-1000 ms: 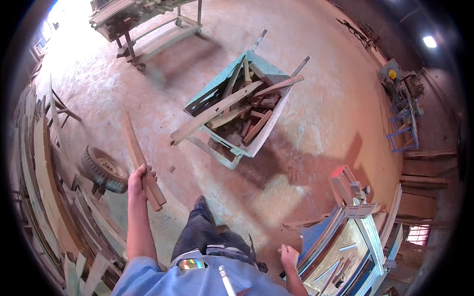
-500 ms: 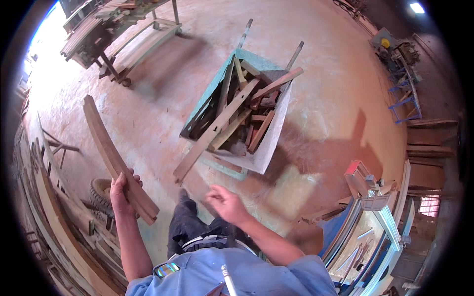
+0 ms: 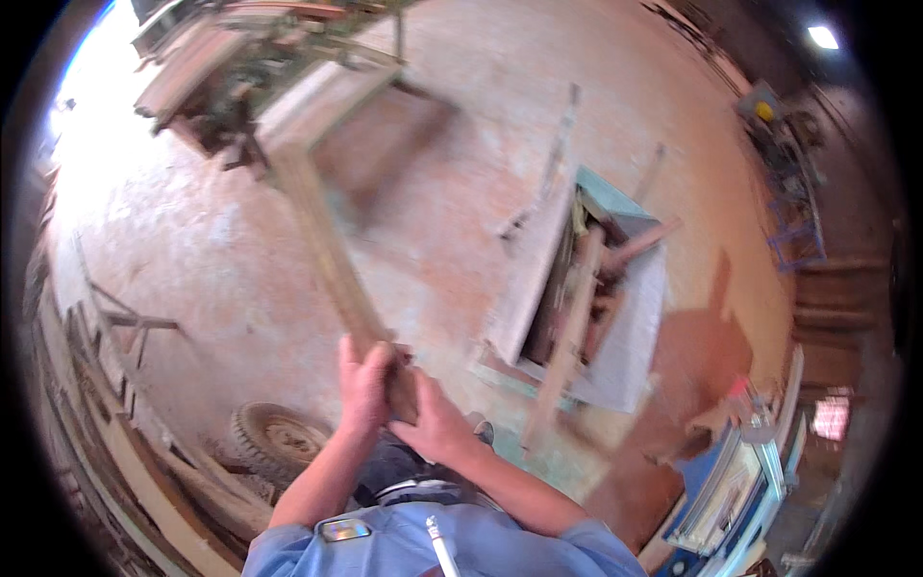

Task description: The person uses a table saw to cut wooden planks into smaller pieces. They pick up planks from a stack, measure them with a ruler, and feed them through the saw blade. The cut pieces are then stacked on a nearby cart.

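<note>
A long wooden board (image 3: 332, 260) points away from my body, its far end toward the upper left. Near its close end, my left hand (image 3: 365, 389) is wrapped round it. Just right of that, my right hand (image 3: 433, 418) also grips the board's near end. Both hands are in front of my waist and close together. To the right stands a wheelbarrow (image 3: 625, 380) with pale sides and a turquoise far end. It carries several wood offcuts, including a long slotted piece (image 3: 577, 332) that sticks out over its near edge.
Long timber (image 3: 144, 471) is stacked at the left, beside a tyre (image 3: 279, 438). A wheeled rack with wood (image 3: 207, 72) stands at the upper left. A blue-and-white framed machine (image 3: 721, 500) is at the lower right. Cluttered equipment (image 3: 788, 159) lines the right side.
My right hand, empty before, has joined the left on the board. The board has moved right and swung in front of me. My view has turned left, and the wheelbarrow appears farther right.
</note>
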Tool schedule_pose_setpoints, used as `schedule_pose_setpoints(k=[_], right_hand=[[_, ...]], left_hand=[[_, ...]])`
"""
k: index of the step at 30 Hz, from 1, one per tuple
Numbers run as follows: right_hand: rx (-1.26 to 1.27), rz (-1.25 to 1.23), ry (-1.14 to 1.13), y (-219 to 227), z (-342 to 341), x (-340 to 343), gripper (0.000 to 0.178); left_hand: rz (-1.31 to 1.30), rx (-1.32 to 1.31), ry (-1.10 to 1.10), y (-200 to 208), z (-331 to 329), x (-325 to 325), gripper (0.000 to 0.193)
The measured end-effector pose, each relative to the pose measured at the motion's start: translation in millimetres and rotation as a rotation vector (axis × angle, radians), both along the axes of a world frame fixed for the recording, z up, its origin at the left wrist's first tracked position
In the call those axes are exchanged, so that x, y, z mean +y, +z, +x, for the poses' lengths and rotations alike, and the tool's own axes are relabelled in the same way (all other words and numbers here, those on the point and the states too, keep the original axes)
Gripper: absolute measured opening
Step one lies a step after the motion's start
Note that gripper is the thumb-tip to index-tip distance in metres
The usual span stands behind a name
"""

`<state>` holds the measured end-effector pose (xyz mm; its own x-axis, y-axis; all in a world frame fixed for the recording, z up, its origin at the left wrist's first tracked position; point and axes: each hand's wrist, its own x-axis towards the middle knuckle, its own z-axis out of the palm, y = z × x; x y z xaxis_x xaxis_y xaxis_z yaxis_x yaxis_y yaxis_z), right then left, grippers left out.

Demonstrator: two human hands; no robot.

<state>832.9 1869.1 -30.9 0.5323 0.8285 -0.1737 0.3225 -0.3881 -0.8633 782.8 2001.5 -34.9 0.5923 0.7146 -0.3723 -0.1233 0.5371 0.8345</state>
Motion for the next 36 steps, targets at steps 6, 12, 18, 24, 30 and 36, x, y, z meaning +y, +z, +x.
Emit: schedule_pose_setpoints(k=[6,12,18,24,30,36], right_hand=[[0.008,-0.182,-0.018,35,10,120,0.096],[0.007,-0.103,-0.028,45,40,227,0.084],[-0.191,0.038,-0.054,55,100,365,0.058],[-0.111,0.158,-0.033,64,190,499,0.060],[-0.371,0.158,-0.013,66,292,649,0.062],[-0.655,0.066,0.006,94,326,809,0.062]], left_hand=[[-0.014,-0.151,0.039,13,11,111,0.032],[0.072,-0.130,0.071,25,44,213,0.032],[0.344,-0.024,0.155,28,103,348,0.036],[0.575,-0.123,0.037,70,139,502,0.055],[0.719,0.290,0.169,101,68,728,0.053],[0.883,0.768,0.598,52,-42,977,0.059]])
